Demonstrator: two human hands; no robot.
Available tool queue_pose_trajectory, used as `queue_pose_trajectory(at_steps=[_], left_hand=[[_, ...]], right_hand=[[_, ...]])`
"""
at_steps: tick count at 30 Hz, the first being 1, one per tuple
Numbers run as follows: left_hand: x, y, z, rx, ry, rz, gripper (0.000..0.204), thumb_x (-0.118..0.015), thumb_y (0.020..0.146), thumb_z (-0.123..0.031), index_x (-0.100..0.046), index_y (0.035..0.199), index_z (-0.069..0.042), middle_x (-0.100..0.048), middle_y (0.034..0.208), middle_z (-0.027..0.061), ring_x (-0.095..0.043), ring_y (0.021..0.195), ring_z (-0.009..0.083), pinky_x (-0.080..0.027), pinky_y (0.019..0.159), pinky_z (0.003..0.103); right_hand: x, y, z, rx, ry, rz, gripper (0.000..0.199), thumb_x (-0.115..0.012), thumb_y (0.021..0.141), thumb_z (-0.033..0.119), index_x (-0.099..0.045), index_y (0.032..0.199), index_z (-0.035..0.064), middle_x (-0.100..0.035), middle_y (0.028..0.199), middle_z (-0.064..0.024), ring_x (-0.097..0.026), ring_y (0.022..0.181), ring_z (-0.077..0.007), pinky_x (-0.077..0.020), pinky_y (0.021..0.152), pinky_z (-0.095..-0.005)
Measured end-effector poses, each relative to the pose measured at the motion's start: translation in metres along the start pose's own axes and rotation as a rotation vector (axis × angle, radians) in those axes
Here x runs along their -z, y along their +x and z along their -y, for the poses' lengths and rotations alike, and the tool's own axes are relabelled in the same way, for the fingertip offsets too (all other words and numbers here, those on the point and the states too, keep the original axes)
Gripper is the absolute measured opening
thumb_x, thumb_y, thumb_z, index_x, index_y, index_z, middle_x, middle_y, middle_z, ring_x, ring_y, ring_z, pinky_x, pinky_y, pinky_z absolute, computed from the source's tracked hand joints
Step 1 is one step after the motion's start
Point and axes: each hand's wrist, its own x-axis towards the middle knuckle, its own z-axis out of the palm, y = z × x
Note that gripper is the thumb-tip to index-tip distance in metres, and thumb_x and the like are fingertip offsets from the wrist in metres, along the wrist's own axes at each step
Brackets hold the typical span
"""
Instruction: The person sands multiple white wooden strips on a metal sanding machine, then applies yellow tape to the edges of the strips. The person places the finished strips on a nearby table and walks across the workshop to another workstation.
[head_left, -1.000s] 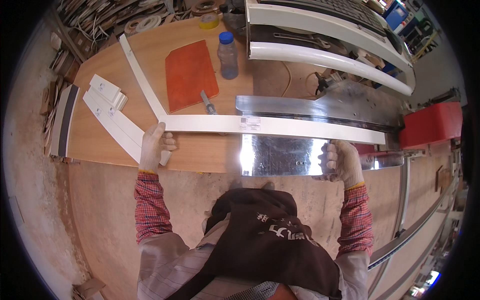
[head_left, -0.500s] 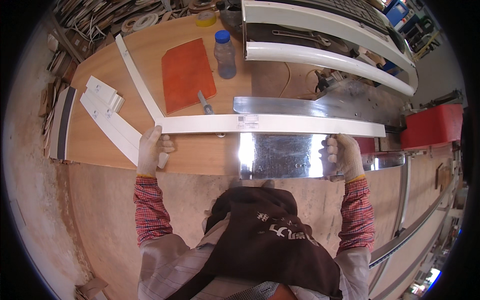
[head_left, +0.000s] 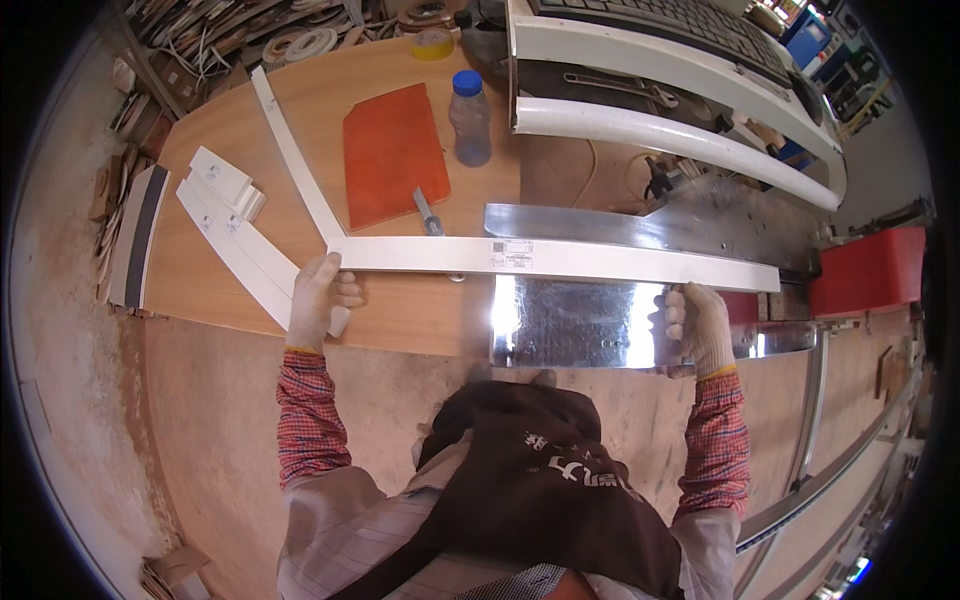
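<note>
A long white board (head_left: pixel 560 262) lies across the wooden workbench (head_left: pixel 230 190) and the shiny metal machine table (head_left: pixel 575 320). My left hand (head_left: pixel 318 295), in a light glove, grips its left end by the bench's front edge. Also gloved, my right hand (head_left: pixel 697 322) holds the board near its right end, over the metal plate. A second thin white strip (head_left: pixel 292 160) runs diagonally from the board's left end toward the back of the bench.
On the bench are an orange sheet (head_left: pixel 392 152), a clear bottle with a blue cap (head_left: pixel 469 118), a small knife (head_left: pixel 428 212) and stacked white offcuts (head_left: pixel 228 215). White rounded panels (head_left: pixel 660 95) lie behind the machine. A red box (head_left: pixel 868 272) sits at right.
The white board has shifted slightly away from me across the bench and metal table, with both hands still holding its ends.
</note>
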Motion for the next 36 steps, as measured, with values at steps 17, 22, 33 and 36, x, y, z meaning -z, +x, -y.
queue_pose_trajectory(at_steps=[17, 22, 33, 36], left_hand=[[-0.002, -0.008, -0.012, -0.145, 0.463, -0.175, 0.053, -0.069, 0.101, -0.047, -0.069, 0.116, 0.004, -0.070, 0.094, 0.0110, -0.071, 0.083, 0.0194, -0.059, 0.076, 0.035], [-0.016, -0.025, -0.022, -0.410, 0.770, -0.376, 0.057, -0.074, 0.096, -0.043, -0.068, 0.123, 0.006, -0.072, 0.110, 0.0185, -0.070, 0.101, 0.0315, -0.056, 0.094, 0.043], [-0.150, -0.066, -0.031, -1.346, 1.094, 0.054, 0.065, -0.088, 0.079, -0.031, -0.064, 0.129, 0.001, -0.063, 0.131, 0.0252, -0.058, 0.125, 0.0494, -0.043, 0.113, 0.063], [-0.214, -0.067, -0.037, -1.379, 1.067, 0.272, 0.069, -0.087, 0.076, -0.034, -0.061, 0.131, -0.001, -0.061, 0.130, 0.0226, -0.054, 0.129, 0.0474, -0.038, 0.117, 0.064]], right_hand=[[0.000, 0.002, -0.001, 0.009, -0.005, -0.016, 0.030, -0.052, 0.112, 0.026, -0.064, 0.110, -0.0018, -0.074, 0.086, -0.0099, -0.068, 0.061, -0.0135, -0.0569, 0.047, -0.0254], [-0.005, -0.002, 0.001, -0.012, 0.012, -0.010, 0.028, -0.051, 0.112, 0.025, -0.064, 0.109, -0.0008, -0.073, 0.086, -0.0096, -0.067, 0.062, -0.0142, -0.0559, 0.047, -0.0260], [-0.015, -0.008, 0.007, -0.191, 0.238, 0.112, 0.026, -0.057, 0.107, 0.017, -0.056, 0.083, 0.0081, -0.050, 0.064, 0.0014, -0.046, 0.048, -0.0135, -0.0415, 0.041, -0.0281], [-0.007, -0.002, 0.009, -0.137, 0.272, 0.036, 0.024, -0.057, 0.108, 0.017, -0.062, 0.102, -0.0056, -0.067, 0.080, -0.0127, -0.065, 0.060, -0.0204, -0.0516, 0.042, -0.0309]])
